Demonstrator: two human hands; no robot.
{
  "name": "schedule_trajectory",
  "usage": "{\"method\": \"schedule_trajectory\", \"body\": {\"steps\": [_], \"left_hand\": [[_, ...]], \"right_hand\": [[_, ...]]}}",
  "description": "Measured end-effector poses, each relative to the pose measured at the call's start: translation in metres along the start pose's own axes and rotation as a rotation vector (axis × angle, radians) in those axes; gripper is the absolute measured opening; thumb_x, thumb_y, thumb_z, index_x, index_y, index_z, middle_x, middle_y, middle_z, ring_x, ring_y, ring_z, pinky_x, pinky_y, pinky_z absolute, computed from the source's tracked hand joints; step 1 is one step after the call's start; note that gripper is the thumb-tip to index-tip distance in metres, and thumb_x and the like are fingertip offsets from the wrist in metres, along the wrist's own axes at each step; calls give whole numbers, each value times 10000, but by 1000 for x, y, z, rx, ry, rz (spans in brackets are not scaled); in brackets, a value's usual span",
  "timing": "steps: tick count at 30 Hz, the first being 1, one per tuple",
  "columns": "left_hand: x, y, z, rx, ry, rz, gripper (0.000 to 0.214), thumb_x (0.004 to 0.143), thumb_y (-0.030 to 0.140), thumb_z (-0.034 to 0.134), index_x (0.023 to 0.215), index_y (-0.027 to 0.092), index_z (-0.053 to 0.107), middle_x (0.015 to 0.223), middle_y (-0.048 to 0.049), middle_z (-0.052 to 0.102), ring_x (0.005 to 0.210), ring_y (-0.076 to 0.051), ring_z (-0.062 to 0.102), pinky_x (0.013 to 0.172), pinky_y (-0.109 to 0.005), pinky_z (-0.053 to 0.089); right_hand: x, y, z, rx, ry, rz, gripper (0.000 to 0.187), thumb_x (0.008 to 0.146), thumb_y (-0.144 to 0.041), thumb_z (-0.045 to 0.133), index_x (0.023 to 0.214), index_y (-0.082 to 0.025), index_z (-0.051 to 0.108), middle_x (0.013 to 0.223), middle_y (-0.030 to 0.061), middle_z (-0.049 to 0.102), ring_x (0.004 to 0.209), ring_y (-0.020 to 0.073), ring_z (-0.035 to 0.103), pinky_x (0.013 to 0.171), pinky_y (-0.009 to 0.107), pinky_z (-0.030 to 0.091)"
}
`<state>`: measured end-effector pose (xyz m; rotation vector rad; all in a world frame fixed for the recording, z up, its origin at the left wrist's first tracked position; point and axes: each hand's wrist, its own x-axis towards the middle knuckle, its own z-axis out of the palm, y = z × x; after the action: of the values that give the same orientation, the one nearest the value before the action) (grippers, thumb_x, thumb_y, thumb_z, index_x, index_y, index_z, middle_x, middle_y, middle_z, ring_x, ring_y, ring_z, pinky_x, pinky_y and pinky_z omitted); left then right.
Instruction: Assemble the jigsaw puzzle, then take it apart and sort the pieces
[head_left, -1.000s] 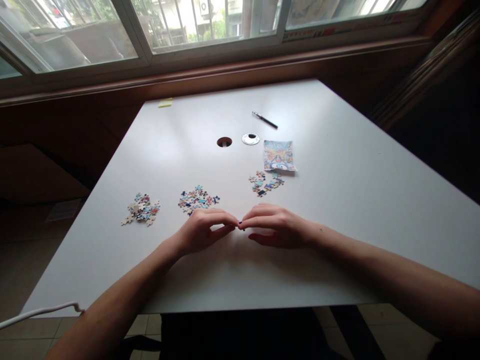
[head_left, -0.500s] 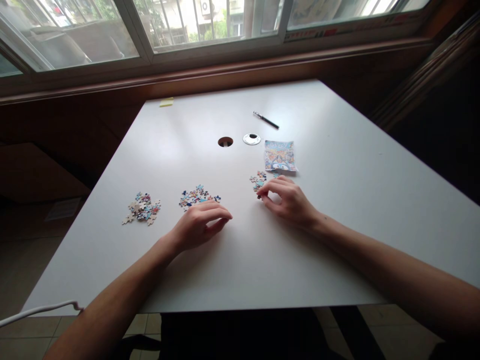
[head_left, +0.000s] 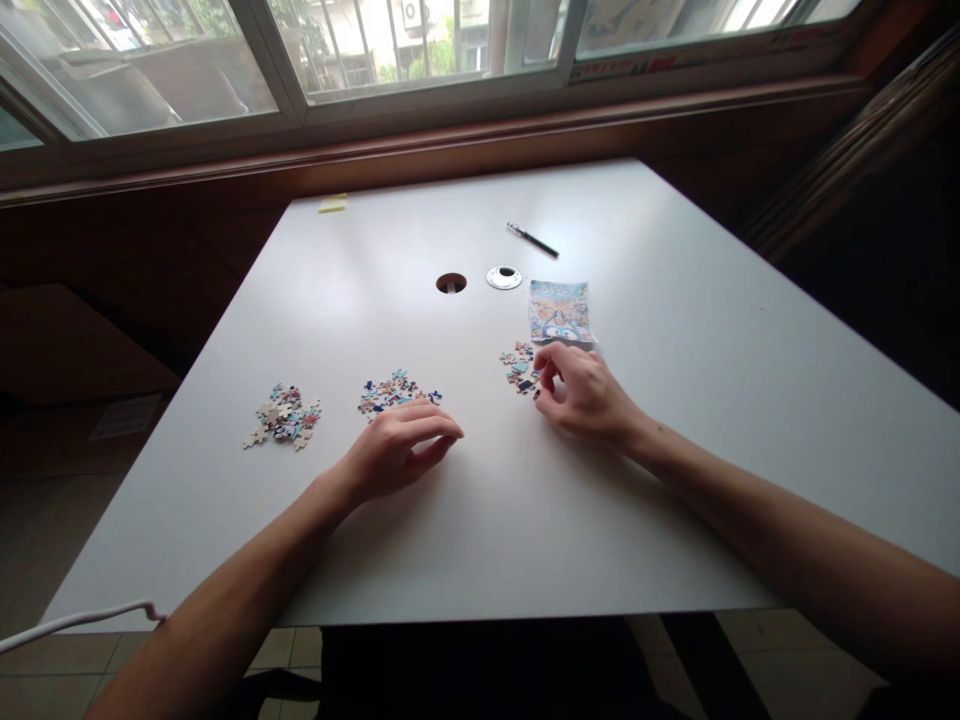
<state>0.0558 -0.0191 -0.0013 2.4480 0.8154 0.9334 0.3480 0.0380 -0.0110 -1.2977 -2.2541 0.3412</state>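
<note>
Head: right hand (head_left: 589, 397) beside puzzle pieces (head_left: 518, 368)

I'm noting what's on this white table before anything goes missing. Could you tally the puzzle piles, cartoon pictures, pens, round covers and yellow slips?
Puzzle piles: 3 (individual pieces too small and overlapped to count)
Cartoon picture: 1
Pen: 1
Round cover: 1
Yellow slip: 1
Total: 7

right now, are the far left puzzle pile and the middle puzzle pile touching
Apart: the head view shows bare white table between the far left pile and the middle pile.
</note>
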Motion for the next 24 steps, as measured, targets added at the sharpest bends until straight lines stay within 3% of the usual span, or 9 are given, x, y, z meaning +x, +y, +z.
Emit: {"method": "schedule_trajectory", "body": {"steps": [10, 24], "left_hand": [[0, -2, 0, 1, -5, 3, 155, 907, 81, 586, 977, 195, 664, 913, -62, 724, 826, -156, 658, 820, -327, 532], [0, -1, -1, 7, -4, 4, 137, 918, 111, 576, 966, 195, 673, 894, -65, 727, 828, -162, 656, 784, -313, 542]], "right_hand": [[0, 3, 3, -33, 84, 28, 211, 758, -147, 598, 944, -220, 532, 804, 26, 675, 817, 239, 583, 834, 373, 380], [-1, 4, 3, -75, 61, -32, 125, 761, -123, 597, 822, -223, 640, 801, 29, 662, 845, 241, 557, 838, 374, 371]]}}
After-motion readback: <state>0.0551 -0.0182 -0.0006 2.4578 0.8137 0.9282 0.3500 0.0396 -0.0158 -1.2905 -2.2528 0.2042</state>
